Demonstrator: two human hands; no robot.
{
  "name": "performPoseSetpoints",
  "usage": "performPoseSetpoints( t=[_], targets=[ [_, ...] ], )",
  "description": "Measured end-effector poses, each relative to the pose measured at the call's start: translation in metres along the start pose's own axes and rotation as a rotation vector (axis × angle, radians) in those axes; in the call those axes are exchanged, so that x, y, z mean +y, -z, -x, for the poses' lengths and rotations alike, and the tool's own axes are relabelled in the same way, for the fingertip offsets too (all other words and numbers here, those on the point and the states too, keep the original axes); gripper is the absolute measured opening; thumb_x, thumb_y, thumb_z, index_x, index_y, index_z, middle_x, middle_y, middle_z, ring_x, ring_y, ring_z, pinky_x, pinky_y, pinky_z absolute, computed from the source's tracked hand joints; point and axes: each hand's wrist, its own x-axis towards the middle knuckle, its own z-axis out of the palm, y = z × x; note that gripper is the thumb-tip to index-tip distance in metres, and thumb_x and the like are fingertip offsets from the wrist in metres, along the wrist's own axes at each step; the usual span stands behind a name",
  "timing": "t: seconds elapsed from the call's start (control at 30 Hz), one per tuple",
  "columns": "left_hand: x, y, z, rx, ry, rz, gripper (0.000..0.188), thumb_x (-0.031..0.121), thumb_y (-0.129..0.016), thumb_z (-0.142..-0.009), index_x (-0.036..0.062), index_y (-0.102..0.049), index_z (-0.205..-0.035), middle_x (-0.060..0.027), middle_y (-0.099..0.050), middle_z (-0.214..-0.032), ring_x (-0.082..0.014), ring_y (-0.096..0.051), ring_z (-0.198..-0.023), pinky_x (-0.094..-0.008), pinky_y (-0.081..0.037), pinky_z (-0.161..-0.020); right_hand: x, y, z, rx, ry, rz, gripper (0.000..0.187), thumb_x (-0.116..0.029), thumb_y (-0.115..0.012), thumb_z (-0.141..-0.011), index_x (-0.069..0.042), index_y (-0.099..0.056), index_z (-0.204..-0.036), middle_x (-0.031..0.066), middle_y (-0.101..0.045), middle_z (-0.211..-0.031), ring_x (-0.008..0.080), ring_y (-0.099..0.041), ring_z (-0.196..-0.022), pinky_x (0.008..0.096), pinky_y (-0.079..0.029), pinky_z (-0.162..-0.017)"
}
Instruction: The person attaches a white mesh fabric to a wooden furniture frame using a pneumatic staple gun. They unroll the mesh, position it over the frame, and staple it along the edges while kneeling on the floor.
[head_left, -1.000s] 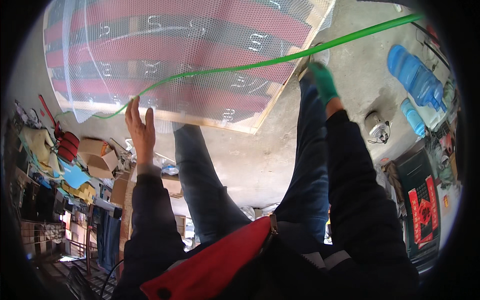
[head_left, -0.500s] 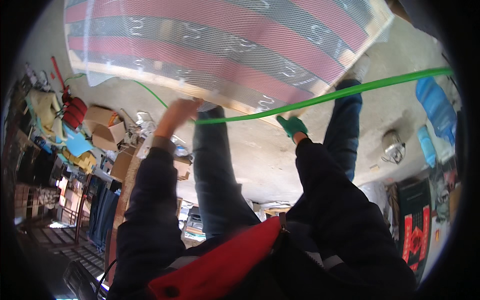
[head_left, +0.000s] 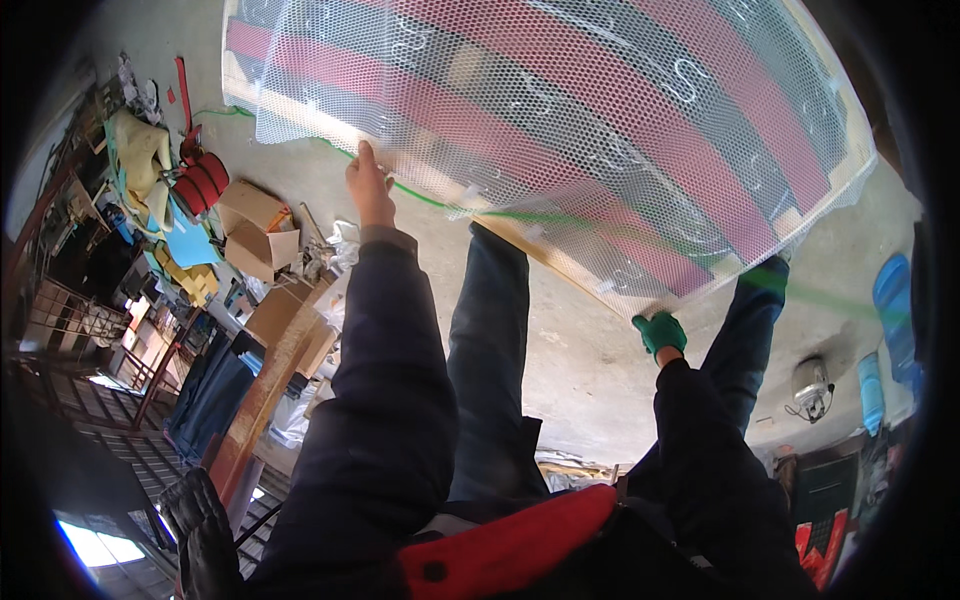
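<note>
A large panel with red and grey bands spans the upper view, tilted in front of me. Clear mesh sheeting lies over it, and a pale wooden rail runs along its near edge. My left hand, bare, pinches that edge toward the left. In a green glove, my right hand is closed at the panel's near right corner. A green strap or hose passes behind the near edge. It shows faintly through the mesh and is blurred at the right.
At left are an open cardboard box, a red roll and a wooden beam among clutter. A metal kettle-like pot and blue bottles stand at right on the concrete floor. My legs are beneath the panel.
The view has shifted left. The panel now reaches nearer and covers much of the green strap, which crossed in front of its corner before. My left hand has moved to the panel's edge.
</note>
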Motion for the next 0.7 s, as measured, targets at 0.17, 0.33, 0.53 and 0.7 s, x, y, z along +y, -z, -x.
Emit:
performPoseSetpoints(
  t=[0.17,0.33,0.53,0.7],
  targets=[
    [-0.027,0.040,-0.092,-0.058,-0.338,-0.367,0.019,0.021,-0.068,-0.098,0.0034,-0.074,-0.102,-0.0006,-0.065,-0.083,-0.0103,-0.056,-0.070,-0.0280,-0.045,-0.062,0.001,-0.013,0.011,0.125,0.090,-0.080,0.061,-0.066,-0.071,-0.085,-0.009,-0.077,-0.104,0.0216,-0.077,-0.100,0.0407,-0.073,-0.096,0.0544,-0.056,-0.080],
    [-0.035,0.061,-0.150,-0.090,-0.147,-0.105,0.009,0.016,-0.078,-0.095,0.0112,-0.073,-0.089,0.0062,-0.054,-0.067,-0.0066,-0.043,-0.057,-0.0276,-0.032,-0.050,-0.012,0.001,0.010,-0.008,-0.074,0.021,0.062,-0.071,-0.066,-0.090,-0.011,-0.079,-0.092,0.0085,-0.078,-0.083,0.0317,-0.075,-0.093,0.0485,-0.056,-0.086],
    [-0.027,0.086,-0.202,-0.005,-0.264,-0.159,0.014,0.018,-0.082,-0.092,0.0084,-0.076,-0.101,0.0031,-0.063,-0.083,-0.0082,-0.051,-0.069,-0.0253,-0.039,-0.059,-0.016,0.003,0.016,-0.133,-0.121,-0.040,0.068,-0.074,-0.067,-0.087,-0.009,-0.079,-0.102,0.0141,-0.077,-0.098,0.0340,-0.073,-0.102,0.0506,-0.055,-0.090],
    [-0.020,0.085,-0.233,-0.119,-0.365,-0.126,0.018,0.023,-0.077,-0.098,0.0075,-0.078,-0.107,0.0050,-0.066,-0.085,-0.0019,-0.043,-0.066,-0.0211,-0.034,-0.058,-0.011,-0.009,0.021,-0.056,-0.031,-0.033,0.078,-0.078,-0.057,-0.091,-0.005,-0.079,-0.106,0.0218,-0.078,-0.109,0.0401,-0.072,-0.106,0.0532,-0.055,-0.093]
  ],
)
